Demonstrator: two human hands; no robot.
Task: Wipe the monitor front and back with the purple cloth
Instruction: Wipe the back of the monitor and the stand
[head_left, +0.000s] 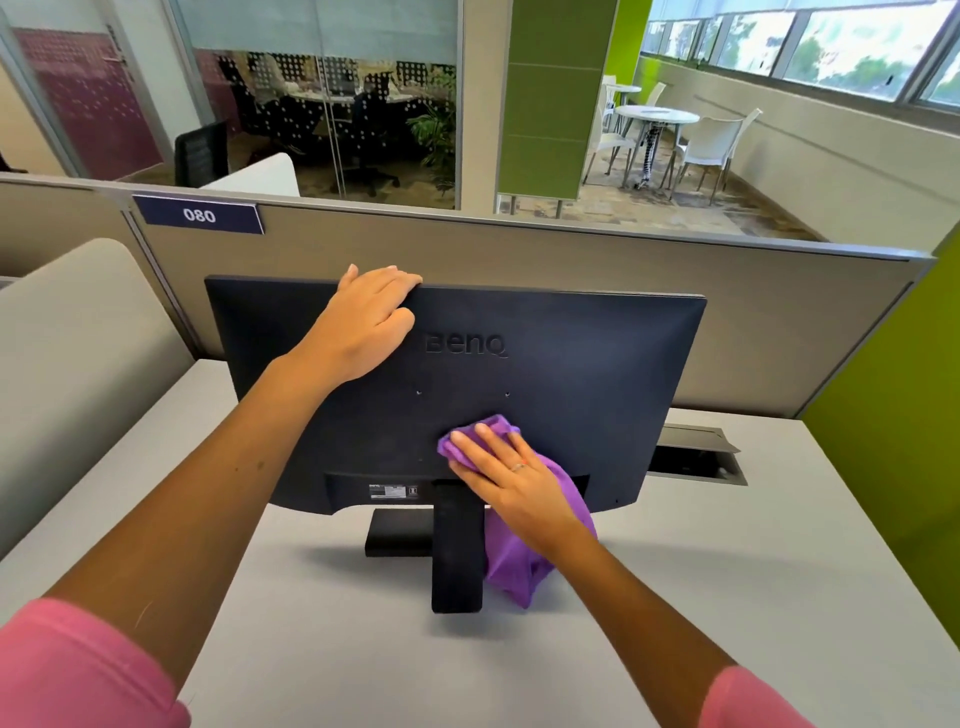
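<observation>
- Near the middle of the frame, a bit low, the purple cloth (524, 525) lies against the black back of the monitor (571, 374).
- One end of the cloth is squashed flat under the right hand (511, 480), and the other end hangs down past the wrist, beside the monitor's stand (457, 545).
- The right hand is open, with fingers straight and spread a little, pushing the cloth onto the monitor. It does not wrap around the cloth.
- A small bit of cloth pokes out above and to the left of the fingertips.
- The left hand (363, 322) is higher up, in the upper middle of the frame. Its fingers are bent over the top edge of the monitor, holding on, with the thumb on the back.
- The monitor stands on a grey desk (727, 571), with its back to the person.
- Behind it is a tan wall panel (571, 249) with a blue tag (199, 214) that says 080, at the upper left.
</observation>
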